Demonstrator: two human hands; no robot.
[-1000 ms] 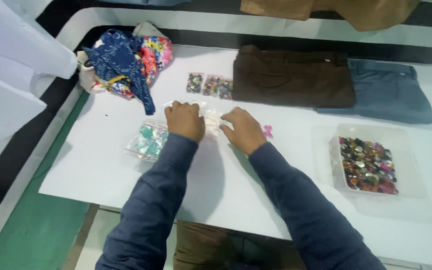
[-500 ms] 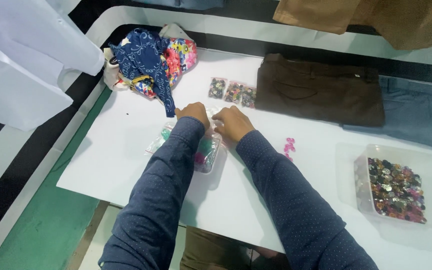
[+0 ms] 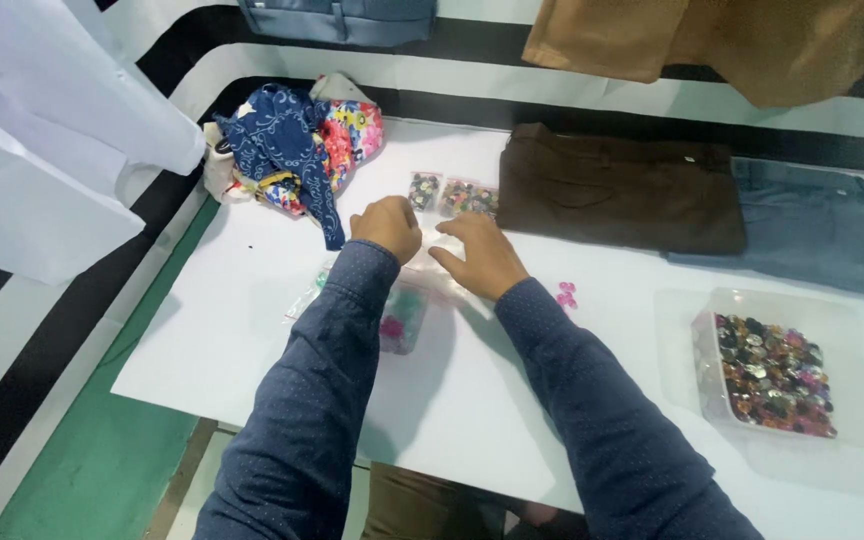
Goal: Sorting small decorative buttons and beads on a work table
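Observation:
My left hand [image 3: 387, 227] and my right hand [image 3: 477, 255] rest close together on the white table [image 3: 252, 300], both on a small clear plastic bag [image 3: 434, 248] that lies between them. The left hand's fingers are curled on the bag's left edge; the right hand's fingers lie spread over it. Under my left forearm lie clear bags of coloured buttons [image 3: 402, 315]. A few pink buttons [image 3: 566, 293] lie loose just right of my right wrist. Both arms wear dark blue sleeves.
Small packets of buttons [image 3: 452, 193] lie beyond my hands. A clear tub of mixed buttons [image 3: 772, 375] stands at the right. Folded brown trousers [image 3: 617, 190] and blue-grey trousers [image 3: 812, 225] lie at the back right. A heap of patterned cloth [image 3: 292, 150] sits back left.
My view has shifted, so the table's contents appear further right and lower. My hands have stayed together on the small bag, the right hand's fingers spreading flatter over it.

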